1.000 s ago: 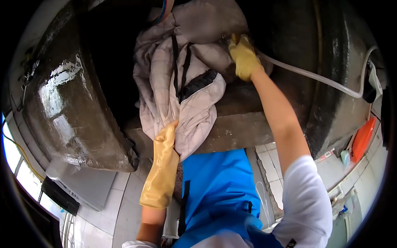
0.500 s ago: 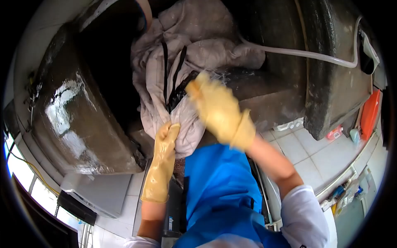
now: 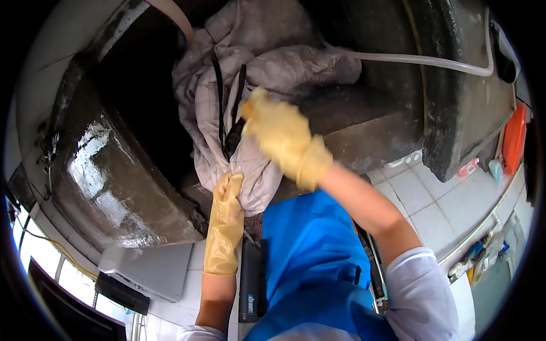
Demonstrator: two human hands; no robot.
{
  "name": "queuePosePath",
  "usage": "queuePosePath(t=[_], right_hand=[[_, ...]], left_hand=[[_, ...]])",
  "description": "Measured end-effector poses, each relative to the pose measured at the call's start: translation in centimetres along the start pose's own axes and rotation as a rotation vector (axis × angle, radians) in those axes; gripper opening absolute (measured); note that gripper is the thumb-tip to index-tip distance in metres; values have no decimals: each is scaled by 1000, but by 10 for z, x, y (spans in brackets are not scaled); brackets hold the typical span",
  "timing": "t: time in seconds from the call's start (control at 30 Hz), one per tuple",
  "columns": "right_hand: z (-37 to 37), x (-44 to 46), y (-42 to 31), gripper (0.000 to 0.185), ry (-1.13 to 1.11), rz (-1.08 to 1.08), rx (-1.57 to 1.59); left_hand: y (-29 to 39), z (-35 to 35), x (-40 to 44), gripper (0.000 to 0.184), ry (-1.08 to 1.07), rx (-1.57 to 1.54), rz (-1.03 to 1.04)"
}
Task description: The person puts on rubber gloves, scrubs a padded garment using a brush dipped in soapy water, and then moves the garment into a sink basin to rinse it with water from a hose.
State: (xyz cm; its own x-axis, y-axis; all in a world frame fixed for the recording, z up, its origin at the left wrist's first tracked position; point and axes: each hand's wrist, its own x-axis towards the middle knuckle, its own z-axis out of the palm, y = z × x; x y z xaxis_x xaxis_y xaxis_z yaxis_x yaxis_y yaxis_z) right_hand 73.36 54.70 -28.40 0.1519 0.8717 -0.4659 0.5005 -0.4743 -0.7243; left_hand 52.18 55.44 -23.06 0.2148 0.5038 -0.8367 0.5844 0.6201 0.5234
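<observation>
A wet, pinkish-grey quilted cloth item (image 3: 287, 65) with two black straps (image 3: 220, 102) lies bunched over the dark stone ledge of a basin. Its near end drapes over the front edge. My left hand (image 3: 227, 190), in a yellow rubber glove, is closed on a fold at that near end. My right hand (image 3: 278, 133), in a matching glove, is curled just above the cloth beside the straps. Its fingers look closed, slightly blurred, and a tan-brown bit shows at them; what they hold is hidden. A black patch (image 3: 233, 136) of the cloth shows below those fingers.
A pale hose (image 3: 421, 59) runs from the cloth to the right; another hose (image 3: 173, 17) hangs at top left. Stone basin walls (image 3: 142, 187) rise on both sides. White floor tiles (image 3: 432, 199), a pink bottle (image 3: 468, 167) and a grey metal box (image 3: 151, 267) are lower down.
My right hand has moved left and slightly up over the cloth, nearer the straps. My left hand keeps its hold on the fold. The whole view has shifted a little.
</observation>
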Motion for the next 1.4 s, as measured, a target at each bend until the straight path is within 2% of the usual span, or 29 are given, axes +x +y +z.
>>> queuePosePath(t=[0.07, 0.1, 0.13, 0.17, 0.23, 0.27, 0.3, 0.33, 0.37, 0.4, 0.47, 0.57, 0.6, 0.67, 0.73, 0.8, 0.83, 0.9, 0.93, 0.97, 1.0, 1.07, 1.1, 1.17, 1.27, 1.3, 1.33, 1.37, 1.4], right_hand=[[15, 8, 21, 20, 175, 222, 88], [20, -9, 1, 28, 152, 107, 20], [15, -29, -28, 36, 24, 115, 76], [10, -49, -57, 45, -105, 130, 129], [40, -53, -35, 50, 42, -106, 52], [18, -18, -12, 51, 23, -23, -4], [-4, 17, 10, 53, 0, 59, -61], [-2, 41, 58, 48, 150, 166, -188], [-13, 70, 100, 50, 130, 332, -260], [-25, 89, 128, 50, 235, 407, -252], [-41, 112, 157, 49, 276, 393, -313], [-35, 140, 174, 50, 206, 412, -276], [-32, 153, 195, 50, 196, 393, -273], [-13, 171, 240, 45, 71, 296, -560], [0, 191, 256, 44, -46, 245, -927], [-46, 163, 170, 44, -487, 49, -994], [-48, 141, 141, 44, -503, 45, -997], [-48, 94, 93, 45, 135, 451, -123], [-43, 74, 87, 43, 118, 266, -127], [-47, 43, 51, 42, 103, 157, -47], [-46, 16, 15, 38, 78, 123, -20], [-33, -35, -23, 30, -29, -277, -167], [-22, -45, -33, 27, -29, -323, -169], [0, -65, -54, 21, -29, -414, -172], [-3, -17, -11, 17, -8, -404, -278], [-16, 1, -5, 17, -4, -14, -112], [-21, -2, -16, 23, 48, 32, -10], [-9, -13, -28, 23, 44, 6, -122], [8, -32, -41, 25, 24, -17, -232]], left_hand=[[-19, -4, -2, 24, 49, 68, 137], [-19, -6, 2, 24, 16, -93, 20], [-19, -5, 4, 25, -14, -257, -111], [-4, 2, -2, 26, -35, -422, -147], [1, -1, -9, 27, -53, -311, -116], [3, -4, -5, 28, -76, -202, -53], [-19, -11, -2, 24, -95, 225, 329], [-41, -19, 2, 21, 58, 641, 709], [-28, -12, -2, 24, 52, 273, 351], [-27, -12, 0, 25, 40, 378, 456], [-24, -13, 2, 29, 45, 582, 675], [-7, -9, -3, 20, 32, 470, 531], [8, -5, -4, 20, -7, 205, 267], [9, -7, -3, 24, -30, -62, 5], [5, -5, -1, 25, 13, 60, 63], [12, 0, -4, 30, 75, 121, 60], [12, 0, -3, 31, 47, 73, 71], [5, -5, -2, 30, 0, -93, -21], [8, -4, -3, 30, 3, -103, -21], [11, -4, -5, 30, -21, -98, -4], [13, -5, -5, 30, -48, -91, 19], [4, -9, -3, 25, -79, -28, 31], [-8, -7, 0, 24, -162, -221, 30], [-10, -5, 2, 24, -255, -413, 33], [-17, -11, -1, 23, -175, -269, 89], [-28, -21, 2, 24, -173, 93, 396], [-27, -22, 6, 25, -182, 282, 562], [-26, -23, 11, 26, -161, 460, 736], [-19, -16, 4, 22, -176, 64, 419]])
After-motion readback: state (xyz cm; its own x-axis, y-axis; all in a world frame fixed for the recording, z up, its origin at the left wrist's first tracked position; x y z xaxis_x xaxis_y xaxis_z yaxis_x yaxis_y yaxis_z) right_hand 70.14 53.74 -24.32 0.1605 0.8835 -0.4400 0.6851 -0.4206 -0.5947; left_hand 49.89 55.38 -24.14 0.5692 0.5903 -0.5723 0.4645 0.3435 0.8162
